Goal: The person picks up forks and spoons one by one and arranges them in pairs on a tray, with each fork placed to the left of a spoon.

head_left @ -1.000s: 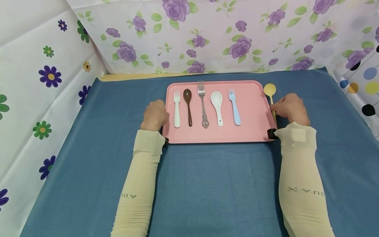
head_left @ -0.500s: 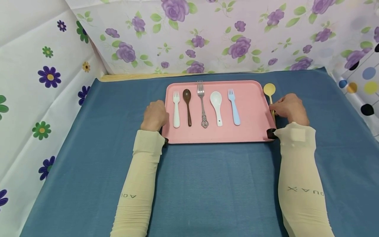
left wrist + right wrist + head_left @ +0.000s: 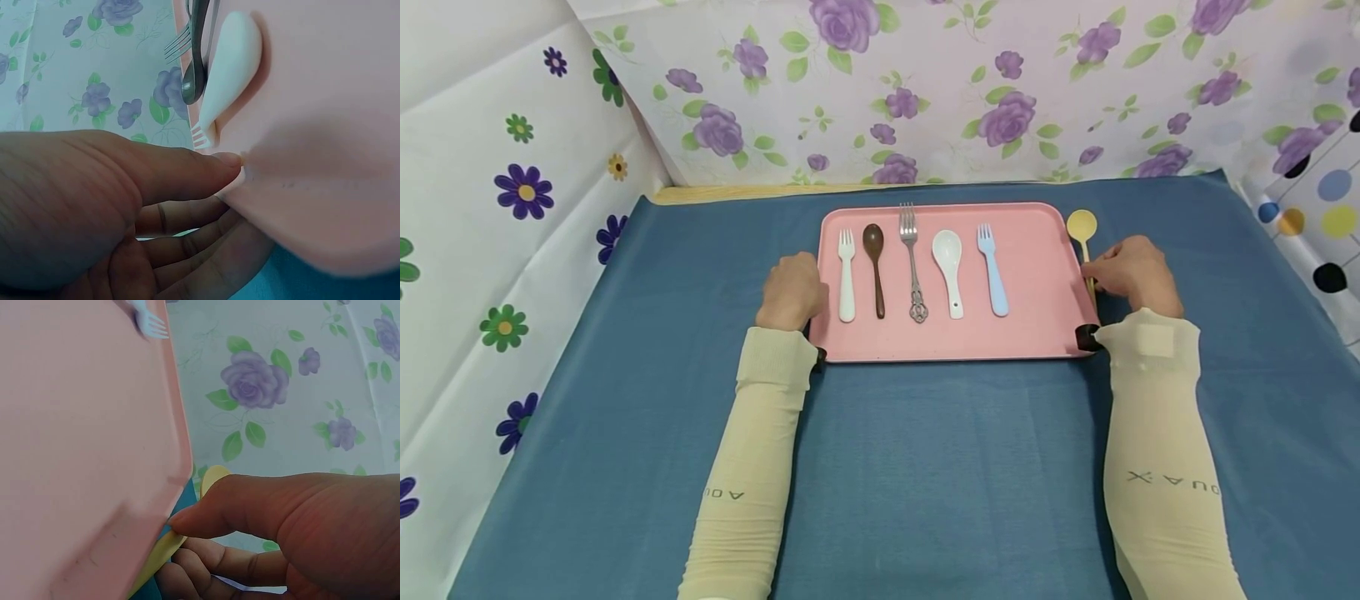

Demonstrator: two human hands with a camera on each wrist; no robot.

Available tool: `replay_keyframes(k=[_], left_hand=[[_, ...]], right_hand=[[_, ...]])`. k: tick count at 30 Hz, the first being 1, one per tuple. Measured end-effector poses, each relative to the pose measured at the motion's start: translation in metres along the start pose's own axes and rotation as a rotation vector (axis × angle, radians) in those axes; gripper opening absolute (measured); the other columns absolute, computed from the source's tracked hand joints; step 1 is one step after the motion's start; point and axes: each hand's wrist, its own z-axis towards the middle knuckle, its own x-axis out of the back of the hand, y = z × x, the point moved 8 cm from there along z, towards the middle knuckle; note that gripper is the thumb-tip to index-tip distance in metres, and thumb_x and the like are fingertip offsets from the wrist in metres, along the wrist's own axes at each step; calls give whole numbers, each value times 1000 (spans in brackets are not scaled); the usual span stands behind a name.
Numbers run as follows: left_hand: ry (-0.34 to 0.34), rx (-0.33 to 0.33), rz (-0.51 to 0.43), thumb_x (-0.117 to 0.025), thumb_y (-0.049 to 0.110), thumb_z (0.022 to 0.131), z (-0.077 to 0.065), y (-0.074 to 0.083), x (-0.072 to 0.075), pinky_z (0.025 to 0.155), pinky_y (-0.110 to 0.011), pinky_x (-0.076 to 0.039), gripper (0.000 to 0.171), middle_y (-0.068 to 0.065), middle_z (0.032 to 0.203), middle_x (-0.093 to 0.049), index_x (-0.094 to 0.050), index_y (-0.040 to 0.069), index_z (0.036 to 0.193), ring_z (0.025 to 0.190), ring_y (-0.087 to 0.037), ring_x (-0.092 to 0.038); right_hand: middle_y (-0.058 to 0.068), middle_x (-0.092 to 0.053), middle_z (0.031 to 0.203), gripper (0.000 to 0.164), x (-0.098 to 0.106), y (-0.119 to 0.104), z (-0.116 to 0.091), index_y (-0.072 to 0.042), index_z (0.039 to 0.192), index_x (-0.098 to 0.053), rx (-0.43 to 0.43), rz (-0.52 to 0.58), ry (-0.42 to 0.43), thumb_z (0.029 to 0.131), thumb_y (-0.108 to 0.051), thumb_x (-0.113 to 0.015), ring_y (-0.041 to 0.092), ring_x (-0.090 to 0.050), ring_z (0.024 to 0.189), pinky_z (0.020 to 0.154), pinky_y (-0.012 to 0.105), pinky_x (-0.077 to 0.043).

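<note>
My left hand (image 3: pixel 792 292) holds the left edge of a pink tray (image 3: pixel 1041 283); in the left wrist view its thumb lies on the rim and the fingers bend around the outside. Along the tray's right edge, my right hand (image 3: pixel 1135 271) pinches the handle of a yellow spoon (image 3: pixel 1082 226), bowl pointing away from me. On the tray, from left to right, lie a white fork (image 3: pixel 847 287), a brown spoon (image 3: pixel 874 242), a silver fork (image 3: pixel 917 304), a white spoon (image 3: pixel 948 250) and a light blue fork (image 3: pixel 996 287), handles toward me.
A blue cloth (image 3: pixel 947 467) covers the table under the tray. Behind it stands a sheet with purple roses (image 3: pixel 1007 117), and a white sheet with flowers (image 3: pixel 505 325) runs along the left side. A yellowish strip (image 3: pixel 737 194) shows at the table's back edge.
</note>
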Motion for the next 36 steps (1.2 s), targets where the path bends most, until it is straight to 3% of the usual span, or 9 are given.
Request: replay_keyframes(k=[14,23,36], left_hand=[[3,-1,0,-55,16,94,-3,2,1,51,-33,-44,21,-13,70,-57,-61,-1,83,64,-27,-58],[-7,7,3,-56,20,95,-1,2,0,58,-37,-50,23,-15,79,-62,-63,-2,92,69,-28,-60],[-15,8,11,-56,19,94,-1,1,-1,54,-35,-47,23,-14,74,-61,-63,-1,85,67,-27,-60]], right_hand=[[28,-55,116,43,-2,1,-2,2,108,-61,-29,31,-35,91,-37,-61,38,-51,98,74,51,-46],[28,-56,115,41,-1,1,-1,2,107,-61,-29,14,-38,91,-37,-60,39,-51,98,74,52,-45],[28,-56,116,42,-1,1,-3,2,107,-61,-44,9,-35,91,-36,-61,39,-50,98,76,54,-45]])
